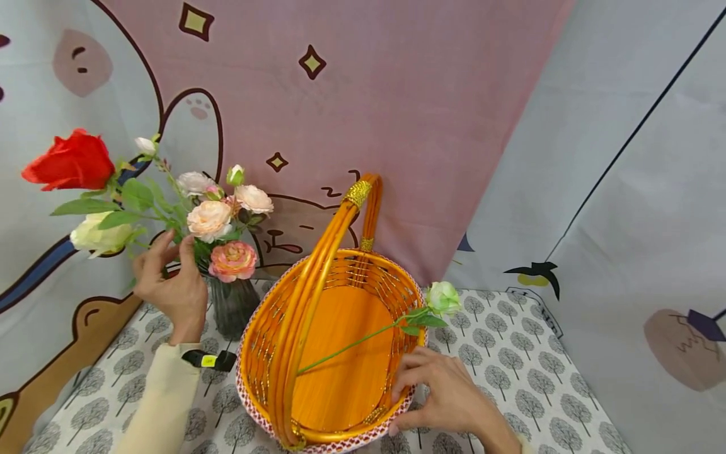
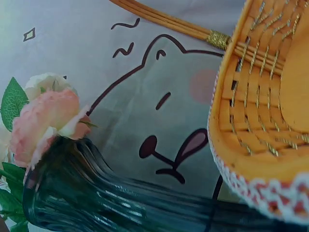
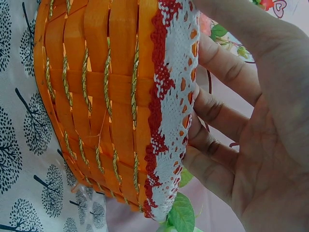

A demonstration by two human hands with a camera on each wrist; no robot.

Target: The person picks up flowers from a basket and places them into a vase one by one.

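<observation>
In the head view my left hand [image 1: 172, 287] is raised at the flower bunch, thumb and index fingertips among the leaves just left of a pale peach rose [image 1: 210, 221]. I cannot tell whether a stem is between those fingers. The bunch stands in a dark ribbed glass vase [image 1: 234, 309], with a large red rose [image 1: 74, 161] and a cream rose [image 1: 102, 233] leaning out left. My right hand [image 1: 445, 388] grips the near right rim of an orange woven basket [image 1: 334, 359], fingers over the lace-trimmed edge [image 3: 176, 96]. A pale green rose [image 1: 443, 297] lies across the basket, its bloom past the right rim.
The basket's tall arched handle [image 1: 309, 296] rises across its opening. Beneath everything is a tree-print cloth [image 1: 499, 353]. A pink cartoon curtain [image 1: 420, 113] hangs close behind the vase and basket, and a pale one [image 1: 641, 208] hangs at the right.
</observation>
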